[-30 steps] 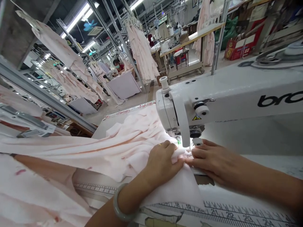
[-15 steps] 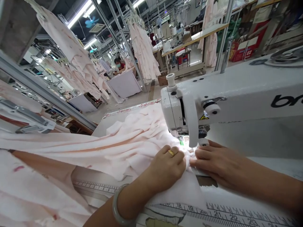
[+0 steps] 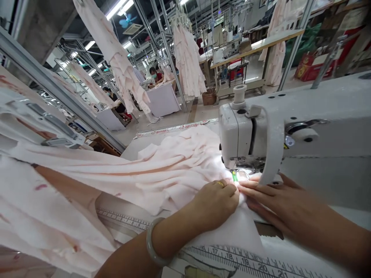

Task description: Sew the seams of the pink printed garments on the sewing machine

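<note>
A pale pink garment (image 3: 162, 170) lies bunched across the sewing table and runs under the needle of a white sewing machine (image 3: 290, 127). My left hand (image 3: 214, 202), with a gold ring and a pale bangle on the wrist, has its fingers curled and pressed down on the fabric just left of the needle. My right hand (image 3: 275, 200) lies flat on the cloth with fingers stretched toward the presser foot (image 3: 235, 175), fingertips almost meeting those of my left hand. The lit needle area sits right above both sets of fingertips.
A printed ruler strip (image 3: 249, 262) runs along the table's near edge. More pink cloth (image 3: 43, 216) hangs over the left side. Pink garments (image 3: 188, 58) hang from overhead rails. Other workers (image 3: 155, 75) sit at far tables; boxes (image 3: 310, 65) stand at the back right.
The view has swung left, so the machine head sits further right in frame. Both hands have edged forward with the fabric toward the needle, their fingertips closer together.
</note>
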`<state>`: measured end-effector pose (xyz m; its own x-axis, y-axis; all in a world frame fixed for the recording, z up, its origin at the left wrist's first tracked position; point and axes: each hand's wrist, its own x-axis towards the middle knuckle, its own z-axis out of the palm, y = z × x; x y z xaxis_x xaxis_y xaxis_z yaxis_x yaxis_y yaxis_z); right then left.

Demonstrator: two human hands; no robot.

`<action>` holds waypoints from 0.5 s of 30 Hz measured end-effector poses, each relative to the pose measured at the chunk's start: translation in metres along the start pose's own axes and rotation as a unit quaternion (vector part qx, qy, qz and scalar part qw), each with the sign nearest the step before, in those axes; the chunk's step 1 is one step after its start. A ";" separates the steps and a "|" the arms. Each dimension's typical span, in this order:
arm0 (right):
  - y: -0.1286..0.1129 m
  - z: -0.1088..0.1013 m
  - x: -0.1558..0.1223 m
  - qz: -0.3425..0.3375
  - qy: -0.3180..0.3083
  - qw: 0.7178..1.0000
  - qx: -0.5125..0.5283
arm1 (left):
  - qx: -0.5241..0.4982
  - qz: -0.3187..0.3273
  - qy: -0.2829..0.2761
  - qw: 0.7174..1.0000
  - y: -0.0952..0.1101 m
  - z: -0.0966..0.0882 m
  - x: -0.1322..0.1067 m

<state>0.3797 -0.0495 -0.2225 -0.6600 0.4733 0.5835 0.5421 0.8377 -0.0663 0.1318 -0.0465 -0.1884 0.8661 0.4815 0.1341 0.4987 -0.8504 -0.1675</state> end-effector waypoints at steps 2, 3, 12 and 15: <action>0.002 0.001 -0.001 0.018 -0.021 1.000 -0.003 | 0.005 -0.017 -0.002 1.000 -0.003 0.000 0.004; 0.004 0.001 -0.001 0.025 -0.029 0.999 -0.001 | 0.007 -0.023 0.000 1.000 -0.004 0.001 0.006; 0.004 -0.012 0.003 0.023 -0.003 0.999 0.034 | -0.121 -0.077 0.044 0.989 -0.015 0.005 -0.001; 0.000 -0.017 0.005 -0.003 0.022 0.999 0.032 | -0.158 -0.073 0.062 0.983 -0.019 0.000 -0.003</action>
<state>0.3853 -0.0515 -0.2060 -0.6386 0.4567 0.6194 0.5027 0.8570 -0.1135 0.1193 -0.0313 -0.1858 0.7661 0.5898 0.2553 0.5648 -0.8074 0.1703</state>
